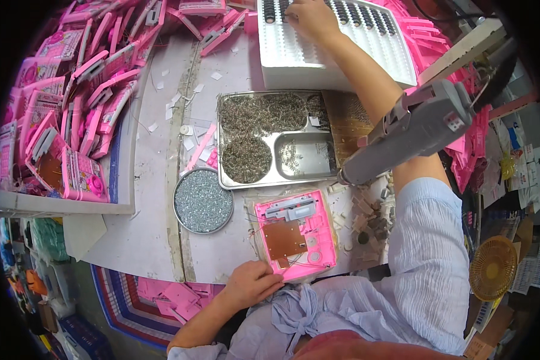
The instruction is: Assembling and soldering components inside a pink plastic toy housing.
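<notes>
A pink plastic toy housing [324, 240] lies open-side up before me. It holds a brown circuit board [285, 239], a grey slotted part [291, 209] and thin wires. My left hand [255, 283] rests at its lower left corner, fingers curled against the edge. At the far side, my right hand [313, 19] reaches over a white foam tray [336, 78] filled with rows of black round parts [357, 17]. Its fingers are bent down among them, and what lies between the fingertips is hidden.
A grey electric screwdriver [411, 129] hangs over my right arm. A steel compartment tray [306, 174] holds springs; a round dish [203, 200] holds small metal pieces. Pink housings [84, 120] crowd the left. Small pale blocks [366, 216] lie right of the housing.
</notes>
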{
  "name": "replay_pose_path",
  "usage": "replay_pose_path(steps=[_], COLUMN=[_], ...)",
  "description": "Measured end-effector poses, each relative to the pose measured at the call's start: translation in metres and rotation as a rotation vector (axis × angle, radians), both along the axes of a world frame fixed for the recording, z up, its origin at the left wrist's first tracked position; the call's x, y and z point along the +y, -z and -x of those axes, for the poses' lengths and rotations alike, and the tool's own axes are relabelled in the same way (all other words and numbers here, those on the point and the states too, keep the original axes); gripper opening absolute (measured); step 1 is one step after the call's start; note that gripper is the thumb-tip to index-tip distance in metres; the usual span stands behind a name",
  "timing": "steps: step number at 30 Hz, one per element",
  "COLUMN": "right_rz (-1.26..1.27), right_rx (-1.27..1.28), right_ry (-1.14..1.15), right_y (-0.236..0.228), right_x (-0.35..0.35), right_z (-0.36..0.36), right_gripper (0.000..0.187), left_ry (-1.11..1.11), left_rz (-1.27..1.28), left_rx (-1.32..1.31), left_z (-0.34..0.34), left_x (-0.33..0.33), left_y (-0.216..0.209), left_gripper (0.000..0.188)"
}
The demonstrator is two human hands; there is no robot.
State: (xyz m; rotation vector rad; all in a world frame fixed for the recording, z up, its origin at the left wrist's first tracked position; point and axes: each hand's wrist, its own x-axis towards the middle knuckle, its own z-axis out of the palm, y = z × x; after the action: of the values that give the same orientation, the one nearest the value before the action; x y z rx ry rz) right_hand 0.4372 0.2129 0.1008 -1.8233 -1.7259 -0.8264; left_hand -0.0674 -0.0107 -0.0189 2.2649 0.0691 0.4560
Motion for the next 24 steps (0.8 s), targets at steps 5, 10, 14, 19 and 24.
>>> replay_pose_path(steps=[5,10,14,19,24], right_rz=[-0.017,-0.548,-0.610,0.434,0.489], right_rx=[0.170,0.782,1.422,0.968,0.758], right_ry=[-0.110,-0.409,-0.522,-0.327,-0.421], right_y=[-0.004,-0.066,-0.036,0.050,0.083], right_x=[0.009,-0.097,-0.246,-0.373,-0.385], right_z=[-0.032,-0.059,0.049,0.217,0.239], right_gripper=[0.012,0.015,0.013,0.011,0.024], left_ry=[-0.016,-0.021,-0.074,-0.088,-0.121], left_rz=[0.015,0.026,0.039,0.051,0.054], left_rx=[0.014,-0.013,-0.002,-0.014,0.014], left_z=[-0.001,-0.005,0.000,-0.005,-0.002], left_x=[-0.001,-0.003,-0.007,-0.009,-0.010], left_y=[-0.003,0.002,0.003,0.002,0.001], left_gripper=[0.021,0.020,0.019,0.021,0.023])
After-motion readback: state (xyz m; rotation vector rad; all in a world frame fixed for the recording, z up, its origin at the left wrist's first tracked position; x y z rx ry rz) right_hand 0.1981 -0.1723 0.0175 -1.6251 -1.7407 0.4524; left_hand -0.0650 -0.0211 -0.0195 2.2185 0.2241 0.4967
